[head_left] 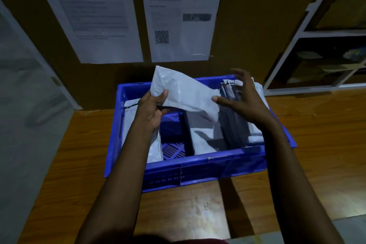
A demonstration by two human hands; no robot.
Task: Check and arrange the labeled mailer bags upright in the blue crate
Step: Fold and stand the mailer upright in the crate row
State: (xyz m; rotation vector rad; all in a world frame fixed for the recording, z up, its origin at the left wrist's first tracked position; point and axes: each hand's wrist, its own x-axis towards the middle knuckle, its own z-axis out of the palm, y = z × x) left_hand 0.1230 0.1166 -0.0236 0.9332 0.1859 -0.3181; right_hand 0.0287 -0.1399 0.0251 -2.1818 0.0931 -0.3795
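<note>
Over the blue crate's (198,161) middle, the left hand (152,109) pinched the white mailer bag (184,93) by its left edge. Its long axis slanted down toward the crate's right side. There the right hand (241,99), fingers spread and gripping nothing, met the bag's lower end above upright dark mailers (233,125).

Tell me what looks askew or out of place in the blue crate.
The white mailer bag gripped by the left hand slants across the blue crate instead of standing upright, its lower end beside the dark bags at the right. The right hand is open beside it.
</note>
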